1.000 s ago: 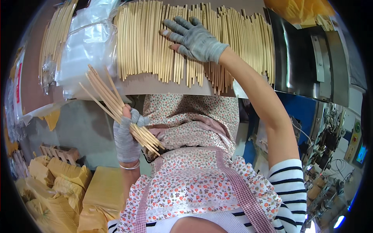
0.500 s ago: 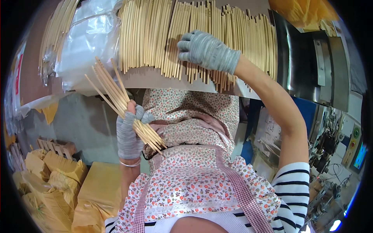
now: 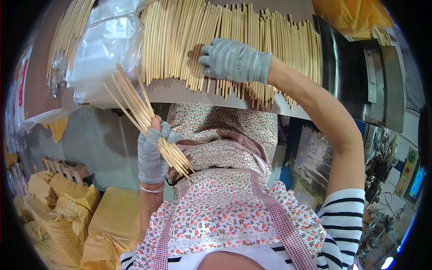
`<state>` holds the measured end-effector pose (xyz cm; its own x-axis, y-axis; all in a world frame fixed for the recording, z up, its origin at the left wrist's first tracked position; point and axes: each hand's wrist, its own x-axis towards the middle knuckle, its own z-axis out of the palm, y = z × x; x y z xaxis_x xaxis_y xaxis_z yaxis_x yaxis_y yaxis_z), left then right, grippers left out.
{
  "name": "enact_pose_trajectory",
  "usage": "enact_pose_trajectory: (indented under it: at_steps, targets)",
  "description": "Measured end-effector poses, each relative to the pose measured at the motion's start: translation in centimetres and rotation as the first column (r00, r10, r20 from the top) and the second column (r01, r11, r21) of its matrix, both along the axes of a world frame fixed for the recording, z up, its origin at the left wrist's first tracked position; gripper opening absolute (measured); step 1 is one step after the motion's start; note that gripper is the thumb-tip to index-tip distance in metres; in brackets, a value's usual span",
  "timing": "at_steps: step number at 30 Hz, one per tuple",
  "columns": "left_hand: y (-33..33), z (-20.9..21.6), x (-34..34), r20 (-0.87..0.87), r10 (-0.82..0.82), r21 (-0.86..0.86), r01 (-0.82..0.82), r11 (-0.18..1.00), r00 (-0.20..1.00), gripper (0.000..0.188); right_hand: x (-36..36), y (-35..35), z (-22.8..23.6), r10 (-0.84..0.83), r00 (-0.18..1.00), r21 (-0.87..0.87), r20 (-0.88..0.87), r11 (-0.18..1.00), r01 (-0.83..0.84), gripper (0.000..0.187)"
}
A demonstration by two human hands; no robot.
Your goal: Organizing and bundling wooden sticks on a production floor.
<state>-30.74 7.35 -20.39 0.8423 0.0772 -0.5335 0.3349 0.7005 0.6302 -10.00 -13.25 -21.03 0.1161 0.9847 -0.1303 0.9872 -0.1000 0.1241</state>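
Note:
My left hand (image 3: 152,156), in a grey knit glove with the thumb tip bare, is closed around a bundle of pale wooden chopsticks (image 3: 173,158). Their upper ends fan out toward the table edge, and the lower ends point at my apron. Across the table lies a long row of loose chopsticks (image 3: 173,42), side by side. My gloved right hand (image 3: 234,60) rests over the middle of this row with its fingers curled. The fingertips are turned under, so whatever they grip is hidden.
Clear plastic bags (image 3: 105,49) lie left of the row, with more chopsticks (image 3: 72,33) beyond them. A dark metal machine part (image 3: 351,76) borders the row on the right. Yellow wrapped packages (image 3: 112,216) stand on the floor at lower left. A control panel (image 3: 410,173) is at far right.
My right hand has shifted slightly left along the row, and the chopsticks near it lean more. The left hand still holds its bundle, almost in place. The whole view has moved a little.

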Motion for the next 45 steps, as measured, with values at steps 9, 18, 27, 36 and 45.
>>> enact_pose_trajectory:
  at_steps: [9,18,27,36,45]
  targets:
    - [-0.7,1.2,0.5,0.006,0.005,0.0,-0.005,1.0,1.0,0.02,-6.3,0.3,4.8,0.181,0.964,0.511,-0.195,0.858,-0.057,0.029]
    - [0.1,2.2,0.3,-0.015,0.006,0.196,-0.003,0.981,1.0,0.032,-11.2,4.4,2.5,0.39,0.859,0.687,-0.333,0.724,-0.063,0.02]
    - [2.8,1.7,-0.5,0.14,0.147,0.141,-0.167,0.976,0.979,0.037,1.9,2.4,-3.1,-0.508,0.852,0.352,-0.123,0.781,0.517,0.061]
    - [2.1,0.4,-1.3,0.108,0.056,0.058,-0.063,0.996,0.993,0.036,-0.1,-0.5,-3.0,-0.628,0.778,0.05,0.02,0.778,0.627,0.067]
    - [1.9,0.8,-0.9,0.086,0.046,0.102,-0.055,0.993,0.995,0.036,2.7,-4.1,-1.9,-0.513,0.752,0.247,-0.414,0.732,0.635,0.049]
